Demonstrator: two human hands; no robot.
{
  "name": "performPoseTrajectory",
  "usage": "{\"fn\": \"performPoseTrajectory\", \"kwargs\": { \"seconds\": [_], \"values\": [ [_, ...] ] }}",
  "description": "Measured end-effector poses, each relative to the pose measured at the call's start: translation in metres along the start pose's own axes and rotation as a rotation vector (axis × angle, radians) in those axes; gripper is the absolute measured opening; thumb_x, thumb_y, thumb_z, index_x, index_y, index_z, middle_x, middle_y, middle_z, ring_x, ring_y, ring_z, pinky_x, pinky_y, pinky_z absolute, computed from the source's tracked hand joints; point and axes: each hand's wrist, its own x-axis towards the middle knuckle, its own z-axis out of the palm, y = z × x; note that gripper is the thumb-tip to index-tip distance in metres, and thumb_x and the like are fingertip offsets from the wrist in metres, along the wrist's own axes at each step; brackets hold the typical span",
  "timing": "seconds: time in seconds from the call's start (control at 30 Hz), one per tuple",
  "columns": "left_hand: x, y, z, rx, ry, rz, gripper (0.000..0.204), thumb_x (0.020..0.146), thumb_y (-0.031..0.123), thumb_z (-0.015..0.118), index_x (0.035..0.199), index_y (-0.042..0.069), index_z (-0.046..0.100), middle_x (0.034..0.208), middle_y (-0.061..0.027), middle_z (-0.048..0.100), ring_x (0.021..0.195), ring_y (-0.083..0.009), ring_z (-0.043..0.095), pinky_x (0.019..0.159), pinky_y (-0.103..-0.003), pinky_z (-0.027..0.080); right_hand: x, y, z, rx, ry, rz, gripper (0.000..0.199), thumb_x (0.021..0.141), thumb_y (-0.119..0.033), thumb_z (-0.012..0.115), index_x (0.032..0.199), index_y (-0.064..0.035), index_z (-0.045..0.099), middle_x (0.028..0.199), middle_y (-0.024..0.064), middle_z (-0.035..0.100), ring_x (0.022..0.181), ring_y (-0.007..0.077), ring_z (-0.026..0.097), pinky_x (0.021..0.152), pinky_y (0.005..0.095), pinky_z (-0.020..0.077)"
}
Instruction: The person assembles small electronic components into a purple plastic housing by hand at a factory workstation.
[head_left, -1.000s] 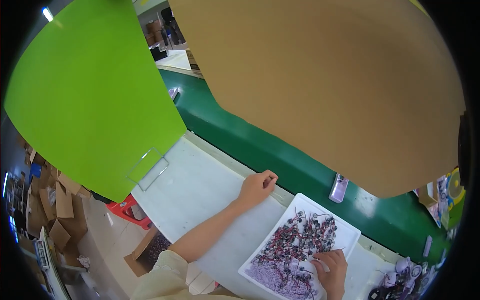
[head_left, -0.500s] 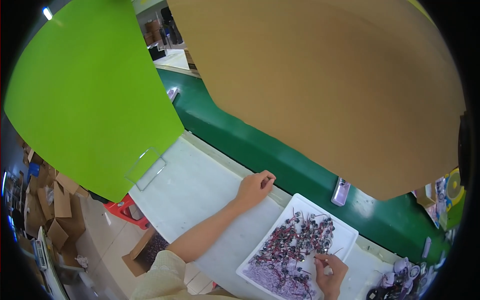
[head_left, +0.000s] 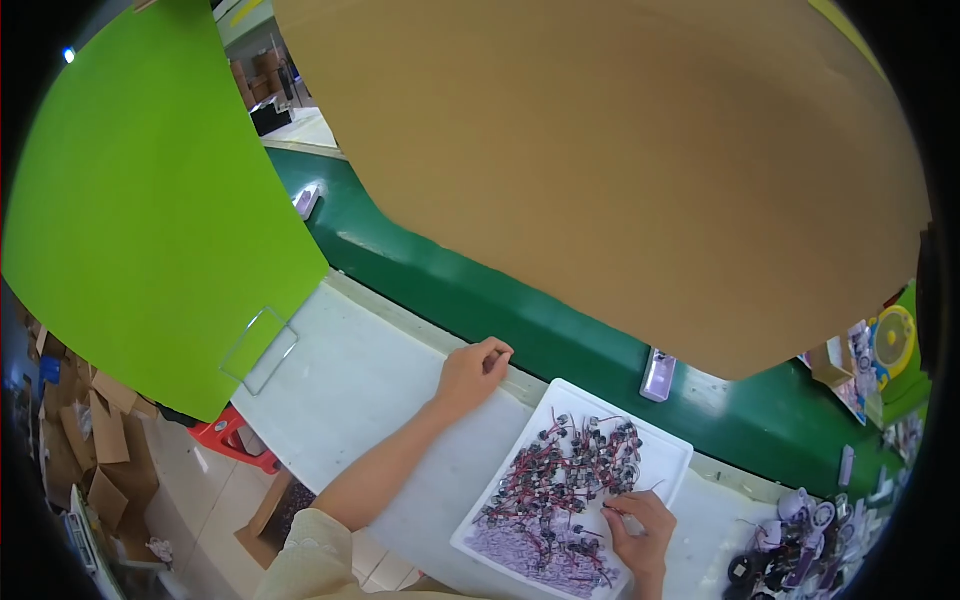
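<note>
A white tray [head_left: 668, 455] lies on the pale worktop before me, heaped with small black parts on red and dark wires [head_left: 575, 465]. Loose purple bits [head_left: 530, 548] cover its near left part. My right hand [head_left: 643, 530] is over the tray's right side. Its thumb and forefinger are pinched on a small wired part, mostly covered by the fingers; a thin wire stands out beside the hand. My left hand [head_left: 473, 378] rests near the worktop's far edge, left of the tray, with its fingers curled and nothing visible in them.
A green belt [head_left: 440, 268] runs beyond the worktop, carrying a small purple tray [head_left: 657, 375]. A brown board [head_left: 620, 180] and a lime-green board [head_left: 150, 210] overhang. Purple and black parts [head_left: 800, 540] lie at right. Cardboard boxes [head_left: 105, 430] and a red stool [head_left: 235, 440] stand at left.
The whole view has shifted, so the tray and both hands appear farther left. Against the tray, the right hand has barely moved, still pinching. The left hand keeps its curled pose.
</note>
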Motion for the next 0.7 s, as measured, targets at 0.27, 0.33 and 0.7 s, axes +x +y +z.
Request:
{"fn": "performPoseTrajectory", "kwargs": {
  "seconds": [0.27, 0.33, 0.7],
  "values": [
    [0.003, 0.001, -0.001, 0.013, -0.028, -0.02, 0.012, 0.09, 0.015, 0.062, 0.097, 0.007, 0.065, 0.072, -0.0056, 0.067, 0.063, -0.0186, 0.064, 0.059, -0.032, 0.049, -0.002, -0.002, 0.011, 0.128, 0.214, 0.152, 0.01, 0.075, 0.006, 0.071, 0.084, 0.0037, 0.068, 0.083, 0.0132, 0.068, 0.068, 0.0168, 0.065, 0.062, 0.028, 0.052],
    [-0.001, -0.001, 0.0, -0.005, -0.017, -0.016, 0.012, 0.09, 0.017, 0.062, 0.096, 0.008, 0.065, 0.072, -0.0057, 0.066, 0.063, -0.0191, 0.063, 0.058, -0.033, 0.049, -0.004, 0.002, 0.006, 0.071, 0.17, 0.08, 0.012, 0.076, 0.004, 0.071, 0.087, -0.0004, 0.07, 0.086, 0.0131, 0.068, 0.072, 0.0204, 0.065, 0.064, 0.0294, 0.0521],
    [0.001, -0.007, 0.004, 0.074, -0.002, 0.01, 0.012, 0.091, 0.018, 0.064, 0.096, 0.007, 0.066, 0.068, -0.0032, 0.067, 0.059, -0.013, 0.062, 0.057, -0.029, 0.048, 0.001, -0.003, 0.001, -0.021, 0.108, -0.036, 0.015, 0.079, 0.006, 0.069, 0.091, -0.0033, 0.071, 0.096, 0.0148, 0.068, 0.088, 0.0266, 0.066, 0.071, 0.0308, 0.054]
  ]
}}
